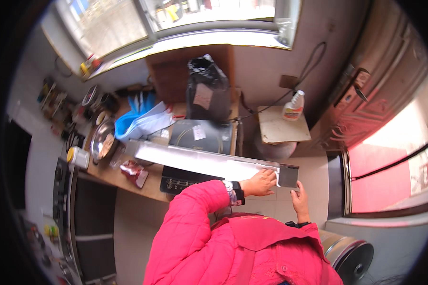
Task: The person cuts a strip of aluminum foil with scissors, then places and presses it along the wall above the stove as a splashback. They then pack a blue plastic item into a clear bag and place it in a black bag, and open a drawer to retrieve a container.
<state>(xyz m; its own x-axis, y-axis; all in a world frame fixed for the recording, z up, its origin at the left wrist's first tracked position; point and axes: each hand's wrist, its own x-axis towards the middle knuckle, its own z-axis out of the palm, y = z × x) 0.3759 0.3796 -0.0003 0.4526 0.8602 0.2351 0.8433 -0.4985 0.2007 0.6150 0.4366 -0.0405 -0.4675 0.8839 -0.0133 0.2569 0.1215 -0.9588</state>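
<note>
While a long pale panel (199, 158) is stretching over the black cooktop (181, 135), its long axis is running from just past nine o'clock to just past three, its dark square end (288, 176) pointing toward the latter. The left hand (260, 183) is resting over that end's near edge, and the right hand (299, 201) is reaching its corner from five o'clock; I cannot tell whether either is grasping.
</note>
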